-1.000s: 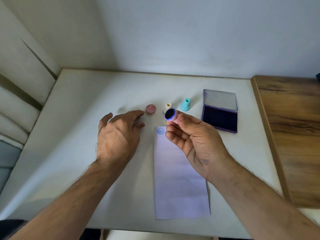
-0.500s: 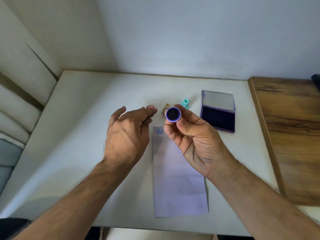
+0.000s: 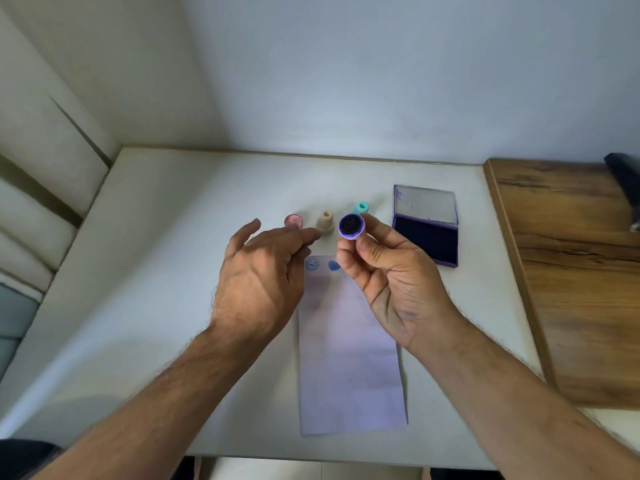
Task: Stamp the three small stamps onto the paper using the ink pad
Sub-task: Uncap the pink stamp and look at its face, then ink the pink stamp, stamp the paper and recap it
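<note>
The purple stamp (image 3: 351, 227) sits pinched at the fingertips of the right hand (image 3: 391, 282), lifted off the surface, its round inked face turned up toward the person's head. That face is dark with ink inside a lilac rim. The thumb and the curled fingers close round the stamp's body from below and behind, palm facing up.

Taking the stamp as the mark: just below it lies the paper (image 3: 349, 355), a long pale strip running back toward the person. Near the paper's far edge I can see a blue round print (image 3: 312, 264) and, just beside that, a solid blue smudge (image 3: 333, 266), partly hidden by the right hand's fingers.

Left of the stamp hovers the left hand (image 3: 259, 275), palm down, fingers loosely spread and reaching forward, gripping nothing; whether its fingertips touch anything I cannot tell.

Just beyond those fingertips, left of the held stamp, stand a beige stamp (image 3: 326, 221) and, farther left, a pink stamp (image 3: 293, 220). Behind the held stamp peeks a teal stamp (image 3: 361, 207). To its right lies the ink pad (image 3: 426, 242), lid open and tipped back, the dark pad exposed.

All of this rests on the white surface (image 3: 166, 271). Well to the right of the stamp runs a wooden board (image 3: 571, 271).
</note>
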A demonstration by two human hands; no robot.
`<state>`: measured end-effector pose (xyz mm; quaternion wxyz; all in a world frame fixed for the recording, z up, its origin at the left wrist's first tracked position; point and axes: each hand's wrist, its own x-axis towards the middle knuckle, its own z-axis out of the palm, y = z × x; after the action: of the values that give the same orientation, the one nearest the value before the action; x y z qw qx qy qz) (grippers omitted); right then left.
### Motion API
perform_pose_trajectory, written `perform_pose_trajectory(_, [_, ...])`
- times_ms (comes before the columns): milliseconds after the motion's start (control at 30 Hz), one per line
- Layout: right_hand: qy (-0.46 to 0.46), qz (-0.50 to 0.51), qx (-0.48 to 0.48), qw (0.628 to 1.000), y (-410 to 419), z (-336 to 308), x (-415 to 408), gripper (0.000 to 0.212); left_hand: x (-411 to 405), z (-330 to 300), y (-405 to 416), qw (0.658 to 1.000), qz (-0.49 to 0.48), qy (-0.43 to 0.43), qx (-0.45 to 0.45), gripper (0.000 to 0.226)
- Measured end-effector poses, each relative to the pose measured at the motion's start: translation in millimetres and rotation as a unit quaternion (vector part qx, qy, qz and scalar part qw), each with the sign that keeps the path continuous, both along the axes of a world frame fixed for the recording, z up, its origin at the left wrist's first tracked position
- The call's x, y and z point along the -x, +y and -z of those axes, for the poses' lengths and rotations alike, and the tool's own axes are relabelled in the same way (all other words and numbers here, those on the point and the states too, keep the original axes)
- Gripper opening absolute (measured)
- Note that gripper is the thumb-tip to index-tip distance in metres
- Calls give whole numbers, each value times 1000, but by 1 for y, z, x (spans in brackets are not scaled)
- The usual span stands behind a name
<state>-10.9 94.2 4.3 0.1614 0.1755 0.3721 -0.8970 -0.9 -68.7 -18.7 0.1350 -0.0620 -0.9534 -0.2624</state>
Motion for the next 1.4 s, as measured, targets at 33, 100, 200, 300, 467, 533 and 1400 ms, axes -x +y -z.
perform_pose_trajectory(33, [0, 11, -9, 1000, 4, -1, 1, 19, 0, -1, 2, 1000, 3, -3, 0, 28])
perform_pose_trajectory(100, [-6, 40, -26, 999, 12, -1, 5, 15, -1, 0, 3, 1000, 7, -7, 2, 28])
perform_pose_trajectory(200, [-15, 99, -63, 993, 28, 0, 12, 9, -3, 2, 5, 1000, 19, 1, 10, 26])
perform_pose_trajectory(300, [-21, 153, -144, 977, 41, 2, 22, 4, -3, 4, 5, 1000, 27, -3, 12, 27])
perform_pose_trajectory(467, [65, 131, -537, 831, 59, 10, 29, 14, -4, 8, 5, 1000, 22, 5, 7, 24])
perform_pose_trajectory(533, [117, 106, -660, 735, 61, 12, 28, 15, -4, 8, 5, 1000, 19, 7, 2, 24])
perform_pose_trajectory(1400, [92, -21, -717, 690, 78, 10, 37, 14, -5, 9, -2, 999, 8, -36, -23, 25])
